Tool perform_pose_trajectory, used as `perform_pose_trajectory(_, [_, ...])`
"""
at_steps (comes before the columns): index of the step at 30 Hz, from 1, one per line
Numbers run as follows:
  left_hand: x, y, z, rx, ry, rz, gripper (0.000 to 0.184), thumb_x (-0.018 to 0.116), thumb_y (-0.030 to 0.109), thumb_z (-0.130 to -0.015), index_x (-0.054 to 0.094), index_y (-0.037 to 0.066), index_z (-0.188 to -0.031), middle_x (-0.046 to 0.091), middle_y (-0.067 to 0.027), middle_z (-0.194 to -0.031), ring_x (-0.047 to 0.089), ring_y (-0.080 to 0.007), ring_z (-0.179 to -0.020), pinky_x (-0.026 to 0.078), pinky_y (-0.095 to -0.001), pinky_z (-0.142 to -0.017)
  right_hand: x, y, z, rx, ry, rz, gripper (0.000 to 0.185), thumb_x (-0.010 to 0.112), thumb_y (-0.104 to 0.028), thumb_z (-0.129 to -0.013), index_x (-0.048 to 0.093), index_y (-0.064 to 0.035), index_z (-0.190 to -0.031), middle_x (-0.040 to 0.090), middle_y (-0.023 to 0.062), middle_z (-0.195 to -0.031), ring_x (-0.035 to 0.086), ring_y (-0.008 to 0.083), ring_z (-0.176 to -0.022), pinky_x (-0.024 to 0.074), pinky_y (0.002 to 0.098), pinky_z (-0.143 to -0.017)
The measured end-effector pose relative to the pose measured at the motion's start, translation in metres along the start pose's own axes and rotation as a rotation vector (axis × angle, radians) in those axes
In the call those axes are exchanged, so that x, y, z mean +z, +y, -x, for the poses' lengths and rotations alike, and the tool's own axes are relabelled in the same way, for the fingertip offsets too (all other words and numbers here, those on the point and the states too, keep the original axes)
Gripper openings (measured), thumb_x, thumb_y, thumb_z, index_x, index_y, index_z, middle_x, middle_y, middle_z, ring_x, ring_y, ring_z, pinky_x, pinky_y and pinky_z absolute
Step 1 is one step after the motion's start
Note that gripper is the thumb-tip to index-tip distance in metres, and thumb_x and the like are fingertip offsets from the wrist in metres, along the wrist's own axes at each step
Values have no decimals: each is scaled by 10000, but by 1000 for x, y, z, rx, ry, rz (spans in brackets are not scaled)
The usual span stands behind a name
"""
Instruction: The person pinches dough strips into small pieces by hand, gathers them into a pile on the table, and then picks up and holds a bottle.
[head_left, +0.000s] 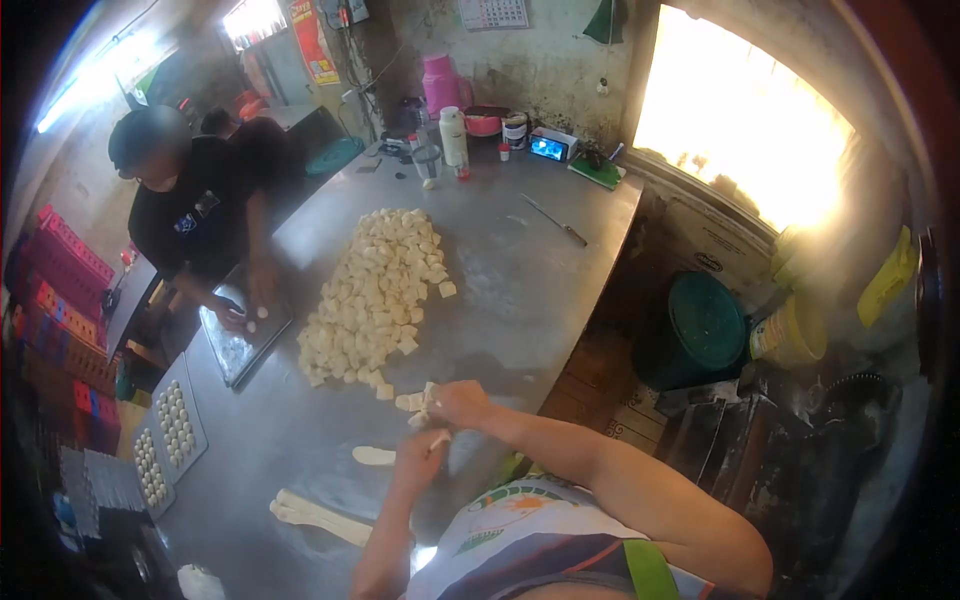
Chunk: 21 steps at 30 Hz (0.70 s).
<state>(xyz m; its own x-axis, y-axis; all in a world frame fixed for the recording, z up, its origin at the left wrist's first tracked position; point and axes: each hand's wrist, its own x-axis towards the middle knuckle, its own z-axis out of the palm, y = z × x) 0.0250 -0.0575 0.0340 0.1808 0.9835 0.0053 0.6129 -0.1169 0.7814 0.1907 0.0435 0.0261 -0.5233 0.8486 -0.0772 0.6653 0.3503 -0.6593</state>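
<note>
I'd expect the dough to be light, soft and a little tacky, liable to stretch or dent under a hard squeeze, so I'd hold it across its thickest part with flat fingers. It is just beside the near end of the pile, with my right hand curled closed over it. My left hand, slightly farther from the pile, has its fingers bent inward; I can't tell how tightly, or what they grip. The dough looks pale cream, like the pile's blocky pieces.
</note>
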Motion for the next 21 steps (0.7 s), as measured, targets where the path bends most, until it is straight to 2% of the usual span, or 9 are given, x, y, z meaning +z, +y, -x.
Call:
perform_pose_trajectory(2, [-9,14,5,183,-2,73,304,622,160,-893,649,73,-1183,686,-170,-886,674,-359,-861,514,-405,-757,8,27,5,31,99,55,408,711,-370,-835,593,-80,-1098,644,173,-963,643,362,-976,513,463,-824])
perform_pose_trajectory(5, [-16,12,2,-167,21,29,384,620,56,-857,618,57,-1240,680,-163,-946,666,-367,-911,514,-422,-809,14,16,13,-306,220,40,447,725,-340,-822,565,-98,-1162,641,182,-985,636,366,-991,511,464,-829])
perform_pose_trajectory(7, [0,-6,-8,226,442,-89,444,660,-37,-795,621,20,-1233,688,-89,-893,654,-270,-791,516,-348,-789,1,-14,20,-363,66,-95,423,726,-330,-815,578,-104,-1141,643,176,-981,632,372,-975,508,464,-823])
perform_pose_trajectory(11, [-13,-1,-12,354,547,-206,403,645,-58,-790,625,18,-1186,679,-103,-919,642,-263,-848,507,-365,-795,0,-31,12,-511,57,-295,323,708,-302,-840,653,-90,-1077,673,166,-973,648,376,-930,513,447,-785])
perform_pose_trajectory(13, [-8,-36,-9,-137,162,399,345,633,-40,-806,629,21,-1146,684,-128,-949,654,-257,-884,505,-369,-779,-6,-35,12,-519,126,-311,319,700,-311,-845,657,-84,-1064,674,166,-971,649,374,-926,514,448,-776])
perform_pose_trajectory(15, [14,-38,-3,-149,186,163,297,626,-23,-822,642,24,-1115,694,-120,-930,664,-240,-860,507,-356,-754,-11,-34,12,-522,197,-325,316,692,-320,-850,662,-78,-1051,676,166,-969,651,371,-921,515,449,-767])
perform_pose_trajectory(19, [18,5,8,-227,-113,-229,229,629,38,-857,681,39,-1080,705,-103,-832,668,-176,-771,500,-329,-677,-19,-7,4,-77,0,-82,287,662,-327,-827,647,-89,-987,653,153,-906,651,339,-967,510,457,-794])
perform_pose_trajectory(20, [19,20,15,99,1,80,296,614,105,-859,706,115,-1141,725,-139,-953,689,-347,-944,521,-422,-810,-19,4,-2,67,-96,18,328,670,-349,-826,640,-88,-1021,654,156,-874,661,341,-934,514,458,-778])
perform_pose_trajectory(21, [14,31,19,97,-7,78,296,614,105,-859,706,115,-1141,725,-139,-953,689,-347,-944,521,-422,-810,-9,15,3,72,-96,11,328,670,-349,-826,640,-88,-1021,654,156,-874,661,341,-934,514,458,-778])
